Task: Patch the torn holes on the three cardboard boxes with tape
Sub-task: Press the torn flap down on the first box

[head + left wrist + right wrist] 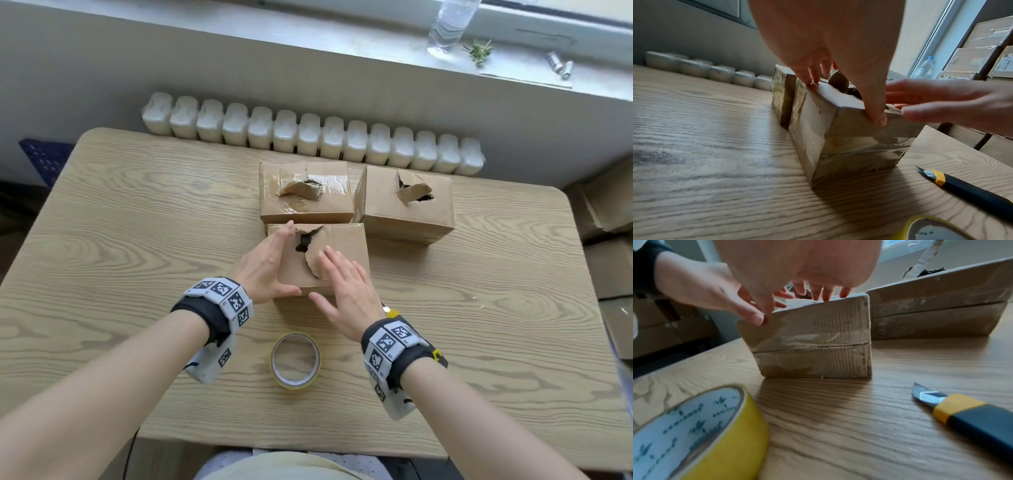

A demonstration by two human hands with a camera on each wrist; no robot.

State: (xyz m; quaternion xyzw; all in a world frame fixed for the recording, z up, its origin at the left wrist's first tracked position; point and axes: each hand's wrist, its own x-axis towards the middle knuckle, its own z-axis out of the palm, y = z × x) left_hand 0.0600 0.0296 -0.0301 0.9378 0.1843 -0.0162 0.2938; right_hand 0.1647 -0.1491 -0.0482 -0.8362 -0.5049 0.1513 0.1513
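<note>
Three cardboard boxes stand on the wooden table (137, 240), each with a torn hole on top: the back left box (329, 205), the back right box (424, 212) and the near box (349, 243). My left hand (270, 263) rests on the near box's left top edge, fingers straight, thumb along the front edge. The right hand (337, 277) lies flat on the top, fingers straight on the torn flap (313, 265) beside the hole (303, 241). A yellow tape roll (296, 359) lies flat near me. A utility knife (970, 415) lies right of it, its blade out.
A white radiator (308, 137) runs behind the table's far edge. A water bottle (448, 24) stands on the window sill. Stacked cartons (609, 240) sit off the table's right side, and a blue crate (44, 157) sits at the far left.
</note>
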